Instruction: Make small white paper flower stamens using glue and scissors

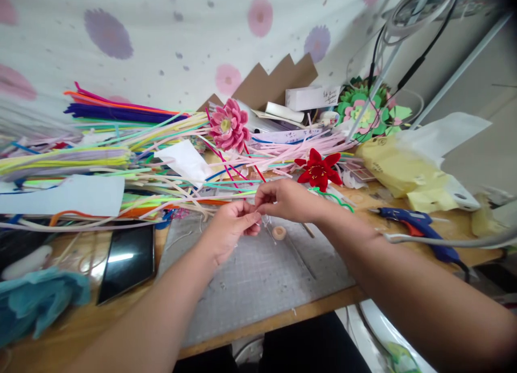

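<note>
My left hand (232,225) and my right hand (285,199) meet above a grey cutting mat (258,276), fingertips pinched together on a thin pale strand too fine to name. Both hands are closed in a pinch. A small tan tape roll (278,232) lies on the mat just below the fingers. A red pipe-cleaner flower (319,169) lies just beyond my right hand. A pink flower (229,124) stands further back among the stems.
A heap of coloured pipe cleaners (105,147) covers the left and middle of the wooden desk (92,319). A blue glue gun (416,225) lies right, a black phone (127,260) left, yellow bags (404,174) and green paper flowers (363,112) behind.
</note>
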The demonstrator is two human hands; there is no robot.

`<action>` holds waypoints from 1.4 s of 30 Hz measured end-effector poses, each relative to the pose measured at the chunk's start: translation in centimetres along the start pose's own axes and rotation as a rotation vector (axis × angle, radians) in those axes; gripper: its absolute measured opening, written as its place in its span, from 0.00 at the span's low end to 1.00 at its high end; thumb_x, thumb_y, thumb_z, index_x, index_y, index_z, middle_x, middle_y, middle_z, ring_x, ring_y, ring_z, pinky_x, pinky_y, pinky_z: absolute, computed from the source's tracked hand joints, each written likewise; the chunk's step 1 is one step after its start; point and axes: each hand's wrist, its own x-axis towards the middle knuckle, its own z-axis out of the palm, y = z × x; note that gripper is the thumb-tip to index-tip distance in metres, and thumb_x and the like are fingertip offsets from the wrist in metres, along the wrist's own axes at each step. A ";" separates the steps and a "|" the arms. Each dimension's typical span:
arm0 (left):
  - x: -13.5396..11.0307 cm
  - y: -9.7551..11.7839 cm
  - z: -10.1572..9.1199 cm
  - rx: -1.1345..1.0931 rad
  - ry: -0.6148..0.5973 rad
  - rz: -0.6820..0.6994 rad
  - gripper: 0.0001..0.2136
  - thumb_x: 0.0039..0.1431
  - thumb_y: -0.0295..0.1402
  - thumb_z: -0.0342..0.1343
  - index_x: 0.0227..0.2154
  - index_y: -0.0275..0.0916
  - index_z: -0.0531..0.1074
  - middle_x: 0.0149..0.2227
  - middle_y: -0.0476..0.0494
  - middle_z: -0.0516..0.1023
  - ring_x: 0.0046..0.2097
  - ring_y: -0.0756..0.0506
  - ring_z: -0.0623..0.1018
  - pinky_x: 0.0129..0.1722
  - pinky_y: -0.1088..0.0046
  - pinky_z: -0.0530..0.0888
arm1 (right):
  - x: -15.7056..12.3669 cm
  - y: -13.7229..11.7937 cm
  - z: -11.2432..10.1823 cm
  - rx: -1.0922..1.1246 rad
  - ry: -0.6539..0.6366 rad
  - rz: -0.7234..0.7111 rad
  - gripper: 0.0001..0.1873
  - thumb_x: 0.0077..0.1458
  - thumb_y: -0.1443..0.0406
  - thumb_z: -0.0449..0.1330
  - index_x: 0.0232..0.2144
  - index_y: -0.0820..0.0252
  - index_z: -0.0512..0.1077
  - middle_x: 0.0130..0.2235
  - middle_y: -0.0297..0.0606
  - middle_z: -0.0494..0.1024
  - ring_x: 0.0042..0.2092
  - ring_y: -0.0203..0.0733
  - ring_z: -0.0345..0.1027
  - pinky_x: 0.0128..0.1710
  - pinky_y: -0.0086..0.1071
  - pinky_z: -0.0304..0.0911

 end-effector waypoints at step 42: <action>-0.4 0.0 0.5 -0.201 0.012 -0.002 0.10 0.42 0.27 0.68 0.26 0.34 0.72 0.23 0.53 0.72 0.24 0.55 0.71 0.27 0.78 0.67 | -0.3 1.4 3.8 0.582 0.233 0.016 0.07 0.49 0.63 0.61 0.26 0.61 0.67 0.28 0.31 0.66 0.31 0.34 0.60 0.32 0.30 0.58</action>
